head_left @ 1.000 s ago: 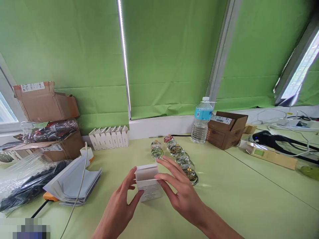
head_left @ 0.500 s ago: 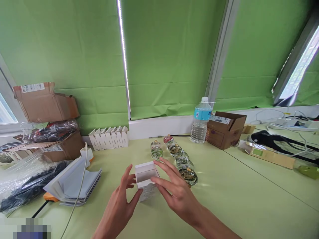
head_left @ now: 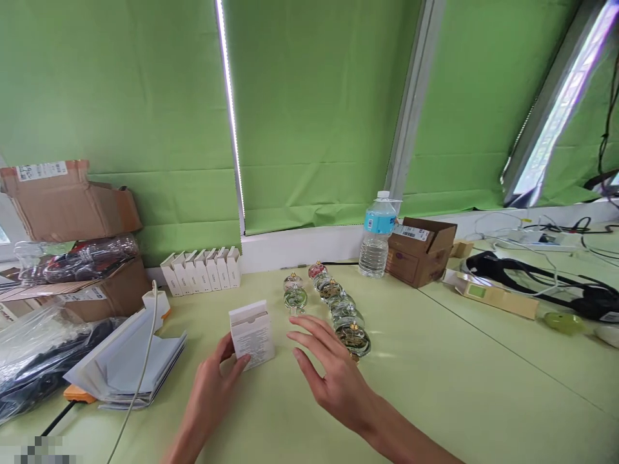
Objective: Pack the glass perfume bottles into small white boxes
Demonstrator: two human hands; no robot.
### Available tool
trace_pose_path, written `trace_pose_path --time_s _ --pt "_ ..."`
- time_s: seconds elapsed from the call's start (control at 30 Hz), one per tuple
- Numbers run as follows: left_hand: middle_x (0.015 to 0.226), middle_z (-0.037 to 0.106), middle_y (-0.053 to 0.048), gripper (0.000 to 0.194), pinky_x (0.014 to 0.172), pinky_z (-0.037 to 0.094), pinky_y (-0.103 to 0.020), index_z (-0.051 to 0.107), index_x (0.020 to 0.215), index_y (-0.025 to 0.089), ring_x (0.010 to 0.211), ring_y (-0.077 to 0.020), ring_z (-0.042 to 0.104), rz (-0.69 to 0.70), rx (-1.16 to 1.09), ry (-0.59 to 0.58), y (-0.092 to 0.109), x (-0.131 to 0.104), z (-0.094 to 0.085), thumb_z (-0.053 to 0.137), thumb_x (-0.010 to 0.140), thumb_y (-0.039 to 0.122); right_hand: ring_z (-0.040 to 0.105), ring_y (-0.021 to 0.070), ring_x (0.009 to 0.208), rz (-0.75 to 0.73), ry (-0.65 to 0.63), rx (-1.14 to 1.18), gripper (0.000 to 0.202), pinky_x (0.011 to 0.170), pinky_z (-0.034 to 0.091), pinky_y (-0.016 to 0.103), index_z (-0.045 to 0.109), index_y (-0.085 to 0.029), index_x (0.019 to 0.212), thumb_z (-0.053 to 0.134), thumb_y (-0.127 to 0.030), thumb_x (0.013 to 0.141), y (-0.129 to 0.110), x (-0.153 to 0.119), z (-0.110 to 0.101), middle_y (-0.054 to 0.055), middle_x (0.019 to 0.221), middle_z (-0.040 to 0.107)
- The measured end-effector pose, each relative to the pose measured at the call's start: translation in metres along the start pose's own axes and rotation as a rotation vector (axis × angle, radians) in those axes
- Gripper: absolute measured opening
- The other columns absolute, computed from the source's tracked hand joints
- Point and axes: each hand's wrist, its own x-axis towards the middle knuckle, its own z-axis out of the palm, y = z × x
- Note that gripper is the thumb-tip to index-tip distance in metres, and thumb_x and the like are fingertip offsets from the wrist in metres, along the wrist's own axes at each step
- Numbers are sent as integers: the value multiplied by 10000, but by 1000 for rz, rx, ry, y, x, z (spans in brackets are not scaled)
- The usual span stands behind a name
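Observation:
My left hand (head_left: pixel 217 380) grips a small white cardboard box (head_left: pixel 254 341) by its lower left side, thumb on the front. Printed text covers the face turned towards me, and a flap shows at its top. Whether the box holds anything is hidden. To the right, apart from the box, my right hand (head_left: pixel 333 367) is open with its fingers spread and nothing in it. Just beyond that hand runs a row of small glass bottles or ornaments (head_left: pixel 347 312) with gold-coloured tops. A shorter pair, pink and green glass ornaments (head_left: pixel 295 298), stands left of the row.
Several similar white boxes (head_left: pixel 200 272) line the wall. Papers (head_left: pixel 140 361), a cable (head_left: pixel 145 361), plastic bags (head_left: pixel 43 354) and cardboard boxes (head_left: pixel 77 203) crowd the left. A water bottle (head_left: pixel 376 238), an open carton (head_left: pixel 418 254) and a black strap (head_left: pixel 522 277) are on the right.
My right hand has let go of the white box and drawn away to its right. My left hand has moved the box leftward, and its printed face now shows more fully.

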Motion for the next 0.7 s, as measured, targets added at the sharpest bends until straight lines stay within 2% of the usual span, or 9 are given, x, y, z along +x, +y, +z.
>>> trace_pose_path --time_s 0.13,0.27,0.4,0.57,0.63,0.7 --pt "1243 644 -67 487 976 487 -405 483 1273 228 1148 -246 601 -2 -30 18 -9 4 -2 558 831 419 441 211 1249 1 -81 21 299 1040 437 399 566 -201 1191 474 -170 909 0 -2 8 85 1276 545" --pt "1278 618 -83 501 966 505 -394 446 1292 213 1174 -244 584 4 -88 3 -14 5 0 547 846 418 471 209 1218 43 -94 30 290 1013 459 392 583 -202 1173 469 -178 907 -1 -3 9 86 1266 555" --pt "1272 618 -87 523 948 517 -395 418 1296 221 1132 -235 612 1 -108 6 -13 5 1 561 838 430 527 199 1158 161 -34 71 291 963 494 370 590 -210 1171 457 -207 912 6 0 4 84 1262 560" --pt "1245 623 -113 602 865 551 -417 388 1303 214 1001 -240 671 -30 -70 72 -2 3 0 595 799 469 610 181 976 337 121 163 273 776 557 307 616 -195 1113 449 -280 915 25 18 -3 92 1242 574" --pt "1203 649 -110 599 843 553 -421 409 1289 210 967 -246 681 -36 -46 73 0 2 0 609 783 460 617 176 919 400 107 147 293 739 554 301 598 -186 1133 440 -296 912 34 30 -3 94 1243 573" --pt "1142 684 -91 531 845 543 -414 457 1245 208 963 -248 680 -27 -18 51 -2 1 0 603 787 434 621 167 877 477 11 60 332 772 535 309 553 -179 1200 432 -287 909 43 44 0 93 1261 564"
